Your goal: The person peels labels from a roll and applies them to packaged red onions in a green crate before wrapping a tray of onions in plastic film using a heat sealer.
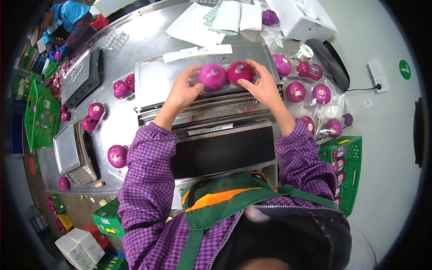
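Two red onions sit side by side on the flat metal top of a wrapping machine (153, 81). My left hand (185, 87) curves round the outer side of the lighter purple onion (213, 77), thumb at its lower left. On the other side, my right hand (263, 87) grips the darker red onion (240, 74), fingers behind it and thumb in front. Clear plastic shows around the bases of both onions. Nearest me on the machine lies a black plate (225, 152).
Wrapped onions (295, 92) crowd the right side. More onions on trays (93, 111), a weighing scale (74, 153) and a green crate (42, 112) stand left. Papers (198, 24) and a white foam box (299, 20) lie behind. A co-worker (69, 20) is at far left.
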The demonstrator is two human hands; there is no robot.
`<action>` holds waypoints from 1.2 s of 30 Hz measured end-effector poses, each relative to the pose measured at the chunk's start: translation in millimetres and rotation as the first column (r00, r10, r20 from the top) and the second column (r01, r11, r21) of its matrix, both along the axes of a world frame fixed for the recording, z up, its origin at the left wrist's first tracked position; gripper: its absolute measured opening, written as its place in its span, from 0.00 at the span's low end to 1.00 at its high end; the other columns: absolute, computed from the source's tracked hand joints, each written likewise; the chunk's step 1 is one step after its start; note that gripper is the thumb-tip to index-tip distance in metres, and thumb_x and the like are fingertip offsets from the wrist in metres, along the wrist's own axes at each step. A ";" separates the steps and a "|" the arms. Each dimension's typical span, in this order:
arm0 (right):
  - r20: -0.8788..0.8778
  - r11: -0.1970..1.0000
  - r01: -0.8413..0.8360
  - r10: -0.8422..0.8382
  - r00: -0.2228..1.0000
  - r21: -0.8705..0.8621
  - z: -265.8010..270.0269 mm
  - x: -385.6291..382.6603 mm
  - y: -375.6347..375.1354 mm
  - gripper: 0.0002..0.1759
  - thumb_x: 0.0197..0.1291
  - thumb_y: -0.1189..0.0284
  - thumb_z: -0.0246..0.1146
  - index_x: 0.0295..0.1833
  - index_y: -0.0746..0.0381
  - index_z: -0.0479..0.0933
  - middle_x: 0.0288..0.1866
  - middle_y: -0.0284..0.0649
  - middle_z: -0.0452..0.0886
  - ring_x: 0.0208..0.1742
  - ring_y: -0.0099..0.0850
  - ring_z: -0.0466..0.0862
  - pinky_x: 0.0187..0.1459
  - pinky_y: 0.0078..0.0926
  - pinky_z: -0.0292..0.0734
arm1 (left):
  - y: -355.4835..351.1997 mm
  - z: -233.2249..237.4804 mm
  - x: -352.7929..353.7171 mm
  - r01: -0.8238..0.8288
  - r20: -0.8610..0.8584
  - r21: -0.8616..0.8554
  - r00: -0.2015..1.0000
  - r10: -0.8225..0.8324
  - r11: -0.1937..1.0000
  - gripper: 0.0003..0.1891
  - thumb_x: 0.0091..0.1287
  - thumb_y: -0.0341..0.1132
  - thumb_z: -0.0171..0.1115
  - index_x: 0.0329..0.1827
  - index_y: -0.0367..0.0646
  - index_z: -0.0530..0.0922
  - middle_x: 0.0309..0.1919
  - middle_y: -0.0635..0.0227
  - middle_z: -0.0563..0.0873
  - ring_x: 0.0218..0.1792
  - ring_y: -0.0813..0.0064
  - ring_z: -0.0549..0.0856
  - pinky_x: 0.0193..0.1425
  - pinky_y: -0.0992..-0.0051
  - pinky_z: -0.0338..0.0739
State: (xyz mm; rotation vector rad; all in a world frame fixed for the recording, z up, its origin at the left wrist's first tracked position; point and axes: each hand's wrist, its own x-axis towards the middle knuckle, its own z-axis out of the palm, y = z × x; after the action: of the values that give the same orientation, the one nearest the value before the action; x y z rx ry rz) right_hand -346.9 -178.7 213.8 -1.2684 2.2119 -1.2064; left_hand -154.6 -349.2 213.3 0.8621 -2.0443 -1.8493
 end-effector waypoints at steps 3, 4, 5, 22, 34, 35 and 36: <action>0.094 0.999 0.013 -0.010 0.995 -0.031 3.3 -6.2 19.6 0.36 0.52 0.59 0.72 0.65 0.62 0.70 0.60 0.45 0.75 0.59 0.40 0.77 0.57 0.33 0.73 | 5.7 3.3 16.0 -0.050 -0.016 -0.073 0.999 0.049 0.996 0.27 0.61 0.25 0.60 0.66 0.38 0.69 0.57 0.52 0.78 0.41 0.70 0.84 0.46 0.74 0.80; 0.136 0.999 0.026 -0.023 0.990 -0.021 7.1 -8.1 30.0 0.36 0.53 0.60 0.71 0.65 0.62 0.69 0.60 0.45 0.75 0.58 0.40 0.78 0.56 0.33 0.73 | 7.2 4.6 28.0 -0.082 -0.030 -0.166 0.996 0.078 0.983 0.27 0.61 0.27 0.61 0.65 0.38 0.69 0.57 0.51 0.79 0.42 0.68 0.86 0.46 0.71 0.80; -0.027 0.996 0.067 -0.069 0.997 -0.051 11.5 -11.3 45.2 0.27 0.53 0.62 0.71 0.56 0.64 0.75 0.52 0.45 0.79 0.53 0.40 0.79 0.51 0.34 0.74 | 8.7 3.5 45.1 -0.109 0.012 -0.289 0.993 0.117 0.951 0.24 0.61 0.29 0.61 0.63 0.39 0.71 0.52 0.52 0.82 0.41 0.67 0.87 0.45 0.71 0.80; 0.980 0.982 0.104 0.142 0.137 -0.157 15.5 -12.6 116.6 0.05 0.66 0.76 0.56 0.43 0.66 0.74 0.22 0.25 0.66 0.23 0.16 0.64 0.28 0.17 0.60 | 91.3 34.6 123.3 -0.393 0.240 0.399 0.917 0.319 0.829 0.32 0.60 0.29 0.70 0.68 0.35 0.68 0.25 0.75 0.79 0.28 0.83 0.75 0.37 0.80 0.70; 0.039 0.922 -0.162 0.187 0.982 -0.351 65.3 -97.9 -73.1 0.20 0.71 0.65 0.51 0.59 0.66 0.76 0.56 0.44 0.82 0.56 0.32 0.80 0.60 0.31 0.72 | -69.3 50.3 -48.1 -0.293 -0.385 -0.285 0.907 0.170 0.913 0.18 0.76 0.41 0.48 0.53 0.37 0.80 0.50 0.57 0.85 0.53 0.66 0.83 0.59 0.67 0.74; -0.022 0.968 -0.246 0.245 0.969 -0.053 25.0 -110.7 -82.2 0.19 0.71 0.65 0.50 0.57 0.65 0.77 0.55 0.42 0.83 0.55 0.30 0.80 0.60 0.30 0.72 | -95.1 -3.2 -56.1 -0.168 -0.014 -0.561 0.981 0.193 0.811 0.20 0.76 0.42 0.47 0.48 0.35 0.82 0.47 0.51 0.86 0.50 0.65 0.84 0.57 0.68 0.75; -0.064 0.922 -0.292 0.318 0.946 0.254 -4.2 -121.6 -86.9 0.19 0.71 0.64 0.50 0.56 0.64 0.78 0.53 0.40 0.83 0.54 0.28 0.81 0.60 0.30 0.72 | -80.9 -6.9 -63.0 0.152 0.396 -0.656 0.903 0.165 0.739 0.22 0.75 0.46 0.48 0.46 0.34 0.82 0.43 0.47 0.86 0.47 0.66 0.85 0.54 0.69 0.76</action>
State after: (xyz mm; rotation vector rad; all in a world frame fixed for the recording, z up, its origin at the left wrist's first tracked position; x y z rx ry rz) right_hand -468.5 -265.6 209.5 -1.5296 2.0522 -0.7443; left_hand -217.5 -430.0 206.4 1.0984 -2.6856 -0.7727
